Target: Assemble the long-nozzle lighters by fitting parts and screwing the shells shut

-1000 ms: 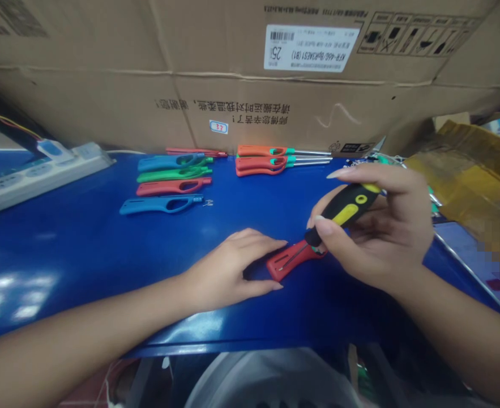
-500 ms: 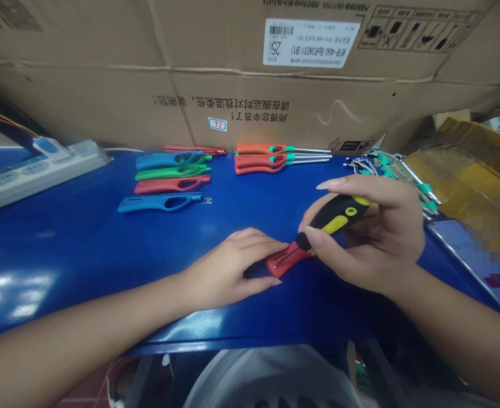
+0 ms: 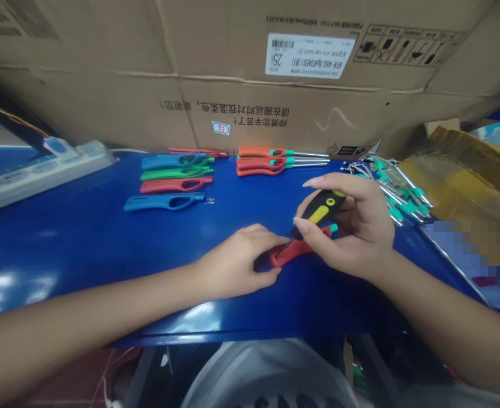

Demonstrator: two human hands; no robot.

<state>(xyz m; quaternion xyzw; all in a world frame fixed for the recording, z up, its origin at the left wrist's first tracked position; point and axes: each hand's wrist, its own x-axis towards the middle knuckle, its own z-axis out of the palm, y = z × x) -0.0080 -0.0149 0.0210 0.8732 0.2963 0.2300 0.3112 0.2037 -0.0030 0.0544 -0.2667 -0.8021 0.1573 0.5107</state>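
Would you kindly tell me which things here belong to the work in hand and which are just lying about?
In the work: screwdriver; red casing; probably also loose casings, metal-tubed handles, green-ended tubes.

Apparently lying about: white power strip; cardboard box.

Blue tabletop [image 3: 84, 243]: caught white glare at left and front, darkened toward lower right.
Cardboard box [image 3: 105, 113]: looked dull, its small print blurred.
Right margin: was partly pixelated.

A large cardboard box [image 3: 118, 105], its printing and white label [image 3: 309, 55] upside down, stands behind the blue tabletop [image 3: 84, 243]. A white power strip [image 3: 33, 175] lies left; a yellowish-brown taped carton [image 3: 466, 164] sits right.
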